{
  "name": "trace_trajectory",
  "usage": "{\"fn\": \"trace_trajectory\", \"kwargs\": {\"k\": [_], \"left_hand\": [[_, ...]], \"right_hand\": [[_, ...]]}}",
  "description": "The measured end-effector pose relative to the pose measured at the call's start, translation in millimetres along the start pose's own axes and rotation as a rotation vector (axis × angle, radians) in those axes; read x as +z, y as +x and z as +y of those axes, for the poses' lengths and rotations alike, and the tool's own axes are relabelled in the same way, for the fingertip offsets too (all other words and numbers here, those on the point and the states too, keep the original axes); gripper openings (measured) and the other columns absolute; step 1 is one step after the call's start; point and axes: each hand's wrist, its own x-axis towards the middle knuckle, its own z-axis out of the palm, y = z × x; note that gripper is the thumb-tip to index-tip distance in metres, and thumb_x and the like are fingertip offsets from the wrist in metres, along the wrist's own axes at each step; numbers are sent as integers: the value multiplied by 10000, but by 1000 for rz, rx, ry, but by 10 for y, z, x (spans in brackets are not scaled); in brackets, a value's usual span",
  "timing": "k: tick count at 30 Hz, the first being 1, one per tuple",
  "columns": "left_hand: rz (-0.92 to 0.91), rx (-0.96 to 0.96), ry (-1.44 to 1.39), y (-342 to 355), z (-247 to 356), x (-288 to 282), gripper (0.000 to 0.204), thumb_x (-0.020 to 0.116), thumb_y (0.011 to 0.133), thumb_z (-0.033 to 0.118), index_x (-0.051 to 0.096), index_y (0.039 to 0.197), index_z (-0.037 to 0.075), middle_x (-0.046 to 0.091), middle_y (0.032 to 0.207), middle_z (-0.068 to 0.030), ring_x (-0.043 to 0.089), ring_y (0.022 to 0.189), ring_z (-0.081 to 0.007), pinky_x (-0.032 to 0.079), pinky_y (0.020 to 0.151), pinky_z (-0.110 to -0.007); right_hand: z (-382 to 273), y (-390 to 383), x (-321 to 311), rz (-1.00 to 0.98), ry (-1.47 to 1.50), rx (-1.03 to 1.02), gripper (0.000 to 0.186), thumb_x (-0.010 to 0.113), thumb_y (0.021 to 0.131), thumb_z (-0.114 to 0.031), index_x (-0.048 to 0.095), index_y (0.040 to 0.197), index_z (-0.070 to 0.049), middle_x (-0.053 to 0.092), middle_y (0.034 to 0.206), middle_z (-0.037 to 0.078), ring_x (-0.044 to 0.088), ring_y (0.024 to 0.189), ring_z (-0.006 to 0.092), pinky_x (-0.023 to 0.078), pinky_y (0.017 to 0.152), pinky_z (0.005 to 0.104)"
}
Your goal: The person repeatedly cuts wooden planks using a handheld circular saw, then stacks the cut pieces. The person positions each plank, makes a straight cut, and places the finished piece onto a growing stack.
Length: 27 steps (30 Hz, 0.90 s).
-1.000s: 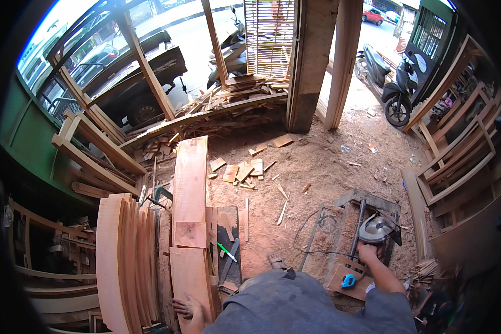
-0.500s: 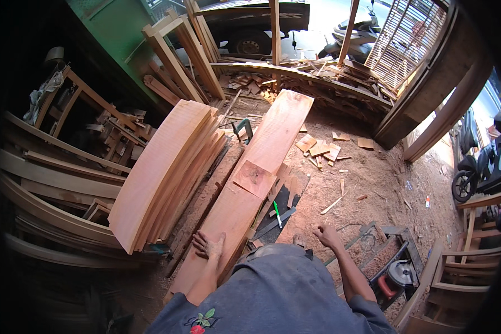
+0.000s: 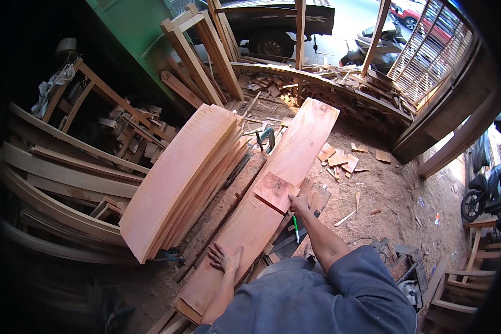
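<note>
A long, pinkish wooden plank (image 3: 228, 245) runs from the near left toward the far right over a rough wooden beam (image 3: 206, 228). My left hand (image 3: 224, 258) lies on the plank's near part with its fingers spread. A short, squarish board (image 3: 275, 188) with a darker knotty patch rests on top of the plank, about halfway along; a dark gap or shadow shows along its near edge. At that board's right corner my right hand (image 3: 299, 202) is closed on its edge; the thumb side is partly hidden. A green and white pen (image 3: 296, 229) lies just below my right forearm.
Several curved planks (image 3: 178, 172) are stacked left of the beam, with a green clamp (image 3: 267, 138) beyond. Offcuts (image 3: 339, 158) litter the dusty floor on the right. A circular saw (image 3: 410, 290) sits at the lower right. Chair-like wooden frames (image 3: 473, 267) stand at the right edge.
My right hand has come from the right, off the plank, to grip the short board's corner. My left hand stays on the plank. The whole view has shifted slightly.
</note>
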Motion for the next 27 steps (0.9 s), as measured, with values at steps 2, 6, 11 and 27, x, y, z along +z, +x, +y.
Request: {"fn": "trace_trajectory", "kwargs": {"k": [2, 6, 11, 27], "left_hand": [[3, 17, -9, 19, 23, -9, 1452, 775, 714, 835, 50, 1750, 123, -56, 1814, -210, -118, 1658, -449, -4, 1252, -753], [-7, -2, 37, 61, 52, -5, 1456, 779, 710, 834, 45, 1751, 130, -48, 1814, -208, -114, 1657, -453, -3, 1248, -759], [20, 11, 27, 48, 11, 46, 1473, 801, 693, 827, 45, 1750, 134, -30, 1814, -207, -111, 1657, -455, 0, 1245, -763], [-135, 91, 11, 440, -102, -583, 1204, 951, 643, 659, 468, 1607, 124, 500, 1610, -192, 437, 1514, -392, 311, 1283, -549]], "right_hand": [[-135, -70, -257, 41, -115, -209, 289, 801, 952, -233, 681, 902, 26, 694, 753, 113, 677, 614, 212, 525, 492, 400], [-426, -343, -1171, 38, 102, -209, 210, 754, 973, -174, 707, 970, 31, 720, 796, 110, 711, 629, 214, 576, 464, 370], [-1253, -547, -2400, 142, 679, -263, 444, 736, 1042, -376, 620, 1193, 25, 743, 1036, 151, 772, 866, 305, 688, 731, 490], [-2800, -5421, -1888, -1913, 197, -1263, 429, 640, 1103, -326, 769, 1003, 71, 771, 1094, 306, 776, 1025, 451, 610, 935, 598]]}}
